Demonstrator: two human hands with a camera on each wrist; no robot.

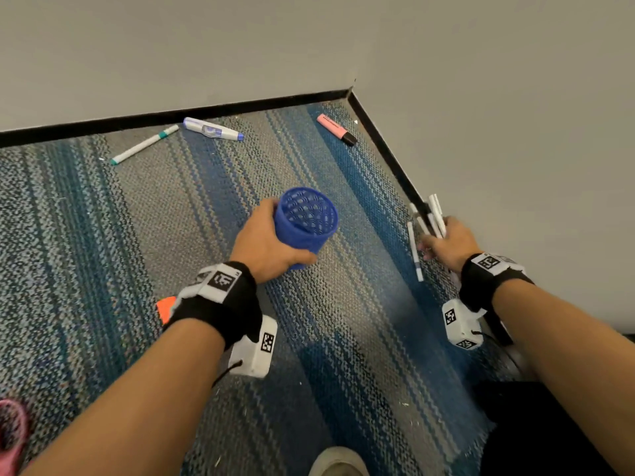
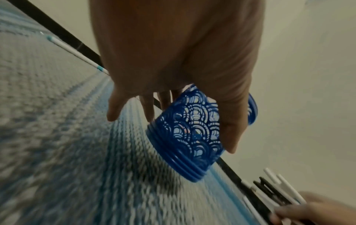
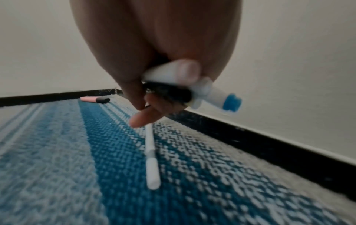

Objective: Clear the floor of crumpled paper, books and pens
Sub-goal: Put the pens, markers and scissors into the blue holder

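My left hand (image 1: 266, 242) grips a blue lattice pen holder (image 1: 305, 223), tilted with its empty mouth up, just above the carpet; the holder (image 2: 189, 134) shows thumb on one side and fingers on the other. My right hand (image 1: 446, 243) clutches a bundle of white and black pens (image 1: 436, 216) near the right wall. In the right wrist view the bundle (image 3: 192, 86) is held while one finger reaches toward a white pen (image 3: 151, 158) lying on the carpet. That pen (image 1: 414, 250) lies beside the hand.
By the far wall lie a teal-capped white marker (image 1: 144, 144), a blue-and-white correction pen (image 1: 213, 129) and a pink highlighter (image 1: 336, 129). A black baseboard (image 1: 381, 139) lines both walls at the corner. An orange scrap (image 1: 166, 308) sits under my left wrist. A shoe (image 1: 338, 463) is below.
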